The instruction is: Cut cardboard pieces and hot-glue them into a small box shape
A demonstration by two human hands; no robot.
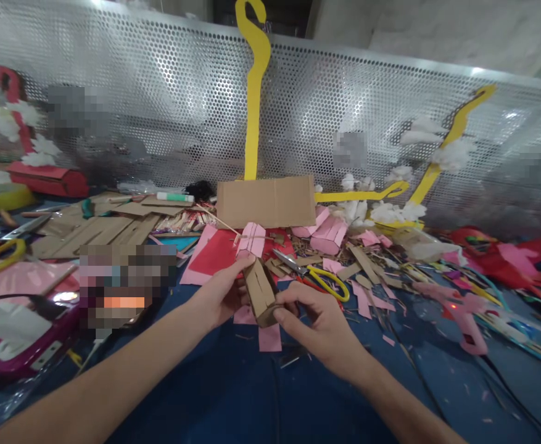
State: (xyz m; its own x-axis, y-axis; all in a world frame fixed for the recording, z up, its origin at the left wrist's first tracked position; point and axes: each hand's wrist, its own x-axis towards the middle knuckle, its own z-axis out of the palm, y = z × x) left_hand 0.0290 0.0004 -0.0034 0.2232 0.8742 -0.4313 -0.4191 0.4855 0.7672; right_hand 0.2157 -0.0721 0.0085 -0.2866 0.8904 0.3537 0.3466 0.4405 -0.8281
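A small open cardboard box (261, 290) is held between my two hands, tilted above the blue table. My left hand (226, 288) is closed on its far left side. The thumb and fingers of my right hand (319, 320) pinch its near right end. Just beyond the box lies a pink paper piece with dark lines (251, 239), on a red paper sheet (214, 253). Scissors with yellow and red handles (329, 280) rest right of the box. Below it, a pink paper strip (270, 338) lies on the table.
A cardboard panel (265, 202) stands ahead, with a tall yellow hook shape (254, 111) rising behind it. A pink glue gun (459, 314) with a lit red light sits at right. Cardboard sheets (99, 228) and a purple case (24, 354) occupy the left. Paper scraps (367, 302) litter the table.
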